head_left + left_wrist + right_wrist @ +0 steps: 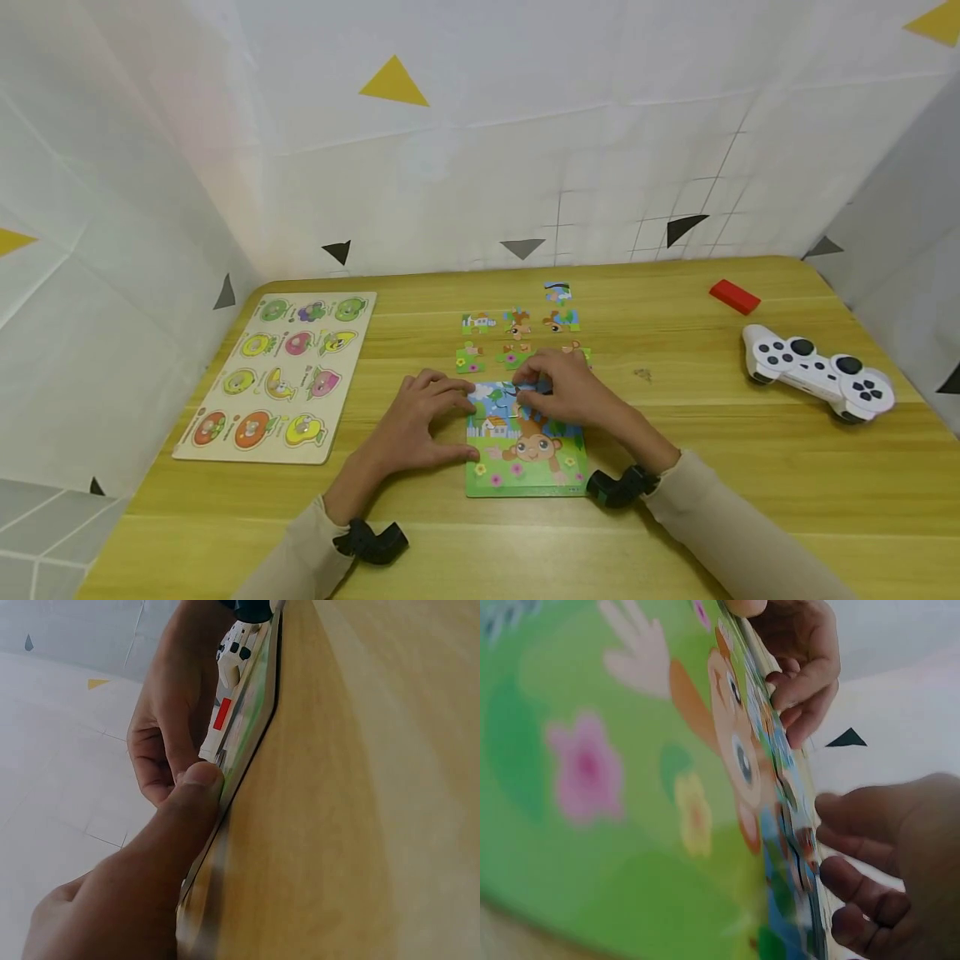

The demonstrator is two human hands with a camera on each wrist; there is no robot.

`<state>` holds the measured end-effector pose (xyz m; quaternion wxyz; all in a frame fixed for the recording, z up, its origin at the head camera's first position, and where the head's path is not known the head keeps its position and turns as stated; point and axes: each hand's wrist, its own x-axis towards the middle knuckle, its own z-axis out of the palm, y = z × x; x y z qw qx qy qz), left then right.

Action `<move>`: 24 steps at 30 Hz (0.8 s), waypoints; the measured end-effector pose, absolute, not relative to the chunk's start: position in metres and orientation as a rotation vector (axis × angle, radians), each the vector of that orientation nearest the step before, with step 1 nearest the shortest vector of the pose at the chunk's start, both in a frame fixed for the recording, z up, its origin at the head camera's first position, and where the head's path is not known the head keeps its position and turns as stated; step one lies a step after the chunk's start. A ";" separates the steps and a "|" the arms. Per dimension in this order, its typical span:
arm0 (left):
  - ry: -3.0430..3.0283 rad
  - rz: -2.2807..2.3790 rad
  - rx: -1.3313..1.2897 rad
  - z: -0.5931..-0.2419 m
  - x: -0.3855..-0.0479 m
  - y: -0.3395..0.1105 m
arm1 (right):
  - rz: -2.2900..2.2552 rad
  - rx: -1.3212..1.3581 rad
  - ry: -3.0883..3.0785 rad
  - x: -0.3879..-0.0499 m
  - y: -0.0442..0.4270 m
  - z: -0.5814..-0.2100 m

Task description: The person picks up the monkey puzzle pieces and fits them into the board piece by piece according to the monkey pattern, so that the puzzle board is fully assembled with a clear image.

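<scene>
Puzzle board: the monkey puzzle board [525,492] lies flat on the table [450,550] at the lower centre of the frame, showing a monkey, a house and flowers.
Left hand: the left hand [416,425] is at the board's left side, thumb and fingers spread apart; in the left wrist view the thumb tip touches the board's edge.
Right hand: the right hand [566,387] is bent over the board's upper right part, thumb and forefinger close together; whether a piece sits between them, I cannot tell.
Loose pieces: a group of puzzle pieces [477,323] lies just above the board, near the centre of the frame; the right hand partly covers the lowest one on the right.
Fruit board: a pale fruit board [332,417] lies at the left of the frame, with rows of coloured fruits.
Controller: a white game controller [813,375] lies at the right of the frame.
Red block: a small red block [735,297] lies above the controller.
Sleeves: both are beige, with a black device [371,543] at each wrist.
Backdrop: a white sheet [465,183] with yellow, black and grey triangles fills the upper frame.
</scene>
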<state>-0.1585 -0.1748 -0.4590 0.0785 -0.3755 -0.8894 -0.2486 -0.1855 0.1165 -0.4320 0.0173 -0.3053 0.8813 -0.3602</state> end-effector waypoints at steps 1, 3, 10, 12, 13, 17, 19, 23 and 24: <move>-2.664 -0.744 -1.124 -0.459 -0.158 -0.175 | -1.114 -0.958 2.734 -0.186 0.117 -0.431; -2.667 -0.746 -1.124 -0.458 -0.158 -0.174 | -1.097 -0.987 2.719 -0.186 0.118 -0.429; -2.668 -0.741 -1.120 -0.458 -0.158 -0.174 | -1.006 -1.100 2.685 -0.187 0.121 -0.426; -2.666 -0.737 -1.120 -0.458 -0.158 -0.174 | -0.985 -1.114 2.685 -0.187 0.121 -0.426; -2.665 -0.736 -1.119 -0.458 -0.158 -0.174 | -0.976 -1.119 2.688 -0.187 0.121 -0.426; -2.661 -0.740 -1.120 -0.459 -0.158 -0.174 | -0.969 -1.106 2.693 -0.186 0.120 -0.426; -2.663 -0.743 -1.119 -0.459 -0.158 -0.174 | -0.970 -1.096 2.693 -0.186 0.120 -0.426; -2.667 -0.741 -1.118 -0.459 -0.158 -0.175 | -0.971 -1.090 2.698 -0.186 0.119 -0.428; -2.668 -0.741 -1.119 -0.460 -0.157 -0.175 | -0.972 -1.088 2.697 -0.186 0.118 -0.428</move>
